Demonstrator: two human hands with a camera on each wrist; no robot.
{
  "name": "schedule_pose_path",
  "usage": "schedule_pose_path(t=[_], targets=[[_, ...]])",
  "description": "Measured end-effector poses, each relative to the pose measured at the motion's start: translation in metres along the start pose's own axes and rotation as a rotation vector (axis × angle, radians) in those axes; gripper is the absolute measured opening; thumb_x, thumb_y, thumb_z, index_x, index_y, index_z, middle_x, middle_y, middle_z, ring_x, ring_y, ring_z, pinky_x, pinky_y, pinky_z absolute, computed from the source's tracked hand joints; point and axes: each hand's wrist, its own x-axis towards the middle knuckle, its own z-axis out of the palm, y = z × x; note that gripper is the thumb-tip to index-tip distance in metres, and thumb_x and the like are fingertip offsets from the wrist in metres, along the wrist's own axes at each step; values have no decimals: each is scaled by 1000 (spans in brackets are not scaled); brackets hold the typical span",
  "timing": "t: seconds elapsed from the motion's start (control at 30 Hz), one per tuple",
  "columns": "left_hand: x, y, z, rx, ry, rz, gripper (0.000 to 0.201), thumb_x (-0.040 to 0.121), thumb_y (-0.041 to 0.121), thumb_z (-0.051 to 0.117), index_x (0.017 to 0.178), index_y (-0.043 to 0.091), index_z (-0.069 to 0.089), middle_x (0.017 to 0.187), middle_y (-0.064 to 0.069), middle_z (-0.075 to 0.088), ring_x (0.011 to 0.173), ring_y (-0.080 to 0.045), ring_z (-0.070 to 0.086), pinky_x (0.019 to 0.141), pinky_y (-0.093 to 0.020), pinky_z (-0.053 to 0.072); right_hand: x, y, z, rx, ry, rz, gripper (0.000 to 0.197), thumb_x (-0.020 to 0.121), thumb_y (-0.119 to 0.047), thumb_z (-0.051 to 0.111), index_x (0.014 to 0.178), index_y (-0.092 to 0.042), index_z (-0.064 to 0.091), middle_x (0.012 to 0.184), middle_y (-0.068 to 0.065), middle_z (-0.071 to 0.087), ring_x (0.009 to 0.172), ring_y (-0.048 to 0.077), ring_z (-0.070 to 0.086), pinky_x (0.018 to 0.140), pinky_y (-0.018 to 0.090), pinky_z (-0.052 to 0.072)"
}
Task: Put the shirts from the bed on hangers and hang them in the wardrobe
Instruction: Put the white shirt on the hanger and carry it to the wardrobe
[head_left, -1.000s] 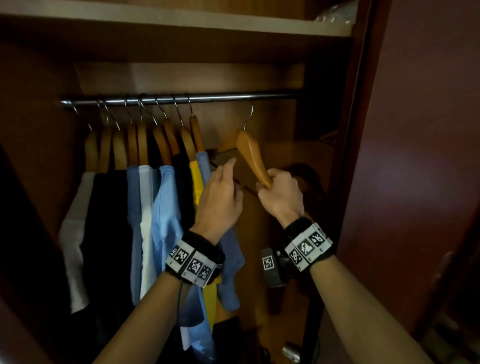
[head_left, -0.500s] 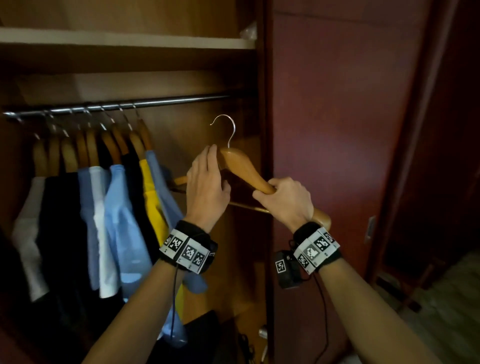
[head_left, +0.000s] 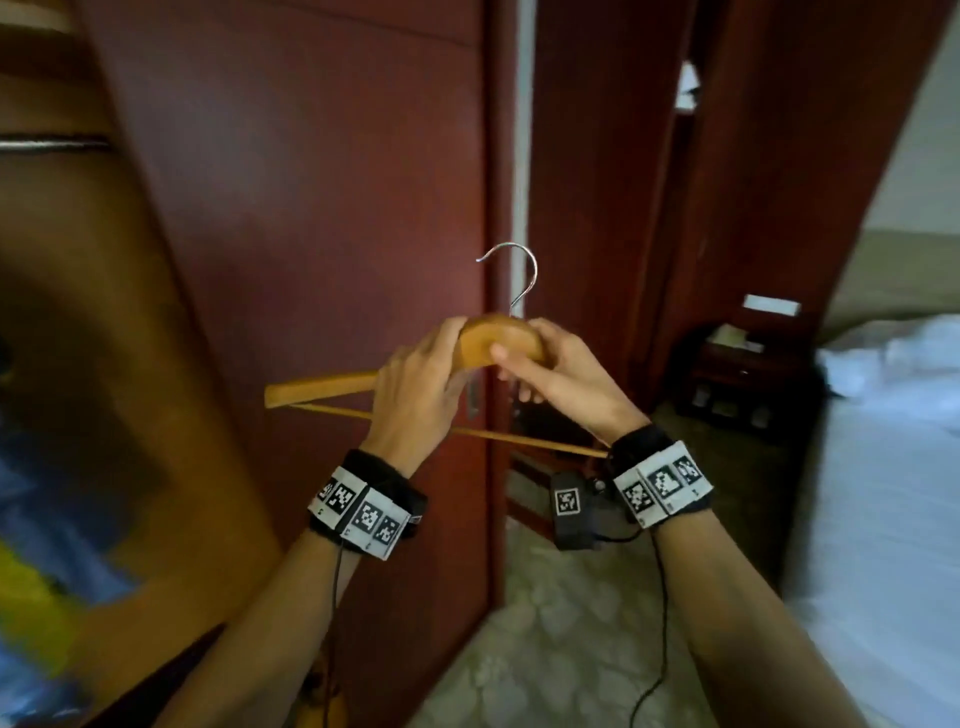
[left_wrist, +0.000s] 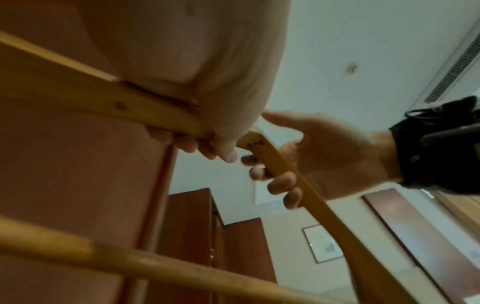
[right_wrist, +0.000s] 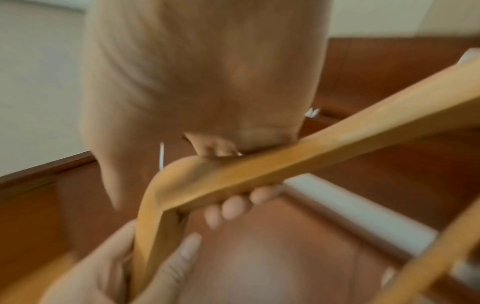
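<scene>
The room had dark red wooden panels, and the wardrobe door (head_left: 291, 218) stood just in front of the person. At the far left edge a short part of the metal rail (head_left: 52, 144) was visible, and under it some blurred blue and yellow cloth (head_left: 36, 561). At the right edge lay a bed (head_left: 893, 467) with white bedding, and beside it a dark nightstand (head_left: 737, 374). The floor (head_left: 561, 623) was pale and patterned.

The wooden hanger (head_left: 488, 340) was in the air in front of the door, away from the rail, with its metal hook (head_left: 511, 275) pointing up. It carried no shirt. The left hand (head_left: 415, 395) gripped the left arm of the hanger near the top, its fingers curled around the wood. The right hand (head_left: 566, 379) gripped the right arm of the hanger, with the thumb lying across the front of the wood near the hook. The two hands were just beside each other. The thin lower bar (head_left: 337, 412) of the hanger ran under both hands toward the right wrist. Both wrists wore black bands with printed markers.
</scene>
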Motion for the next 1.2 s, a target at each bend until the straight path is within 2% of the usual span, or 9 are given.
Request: schedule_pose_path(t=[0.1, 0.23, 0.37, 0.43, 0.57, 0.67, 0.8, 1.03, 1.2], targets=[[14, 68, 53, -200, -90, 82, 53, 97, 28, 68, 145, 18, 49, 124, -5, 70, 100, -30, 70, 78, -43, 56, -42, 28, -64, -77, 243, 39, 41, 96, -60, 68, 95, -19, 68, 71, -6, 68, 59, 6, 60, 61, 26, 46], [38, 150, 127, -362, -289, 187, 56, 95, 42, 72, 144, 32, 46, 122, 5, 71, 102, -19, 70, 80, -43, 58, -94, 77, -143, -260, 620, 141, 55, 85, -79, 66, 78, -24, 68, 66, -6, 67, 61, 7, 62, 64, 36, 53], [67, 218, 207, -395, -533, 205, 44, 87, 74, 61, 99, 31, 62, 74, 9, 68, 67, -8, 66, 63, -36, 52, -147, 115, -229, -370, 774, 208, 49, 81, -79, 70, 80, -30, 69, 68, -10, 66, 63, 5, 62, 60, 29, 51], [77, 257, 251, -462, -630, 234, 50, 86, 78, 58, 84, 29, 64, 68, 9, 66, 61, -6, 62, 61, -33, 47, -166, 128, -273, -394, 736, 261, 47, 81, -76, 72, 82, -29, 68, 71, -6, 69, 64, 12, 67, 59, 36, 57], [101, 340, 339, -607, -664, 343, 49, 86, 75, 62, 82, 27, 64, 69, 7, 66, 62, -7, 61, 60, -32, 43, -182, 156, -366, -356, 618, 454, 50, 86, -64, 77, 91, -14, 70, 71, 4, 74, 56, 22, 70, 54, 37, 58], [131, 403, 398, -621, -701, 406, 47, 86, 73, 64, 84, 27, 61, 70, 12, 63, 67, -8, 61, 64, -28, 42, -195, 183, -433, -346, 637, 576, 43, 86, -62, 78, 93, -19, 77, 65, 5, 71, 52, 19, 64, 56, 33, 54], [165, 497, 460, -723, -731, 558, 51, 84, 76, 58, 84, 26, 54, 72, 6, 67, 71, -21, 66, 70, -42, 55, -225, 202, -508, -405, 822, 608, 37, 83, -56, 84, 96, -22, 81, 61, 3, 68, 52, 20, 66, 54, 30, 56], [163, 682, 528, -794, -800, 698, 27, 93, 45, 66, 81, 28, 49, 68, 4, 67, 69, -28, 63, 69, -37, 46, -315, 209, -626, -402, 1020, 713, 21, 82, -46, 88, 87, -26, 85, 68, 10, 74, 61, 22, 71, 61, 36, 60], [146, 801, 564, -807, -862, 794, 16, 93, 31, 68, 92, 21, 54, 70, 1, 68, 73, -33, 66, 71, -38, 48, -391, 239, -712, -372, 1143, 736, 17, 78, -45, 89, 84, -30, 86, 69, 9, 74, 56, 15, 60, 54, 35, 49]])
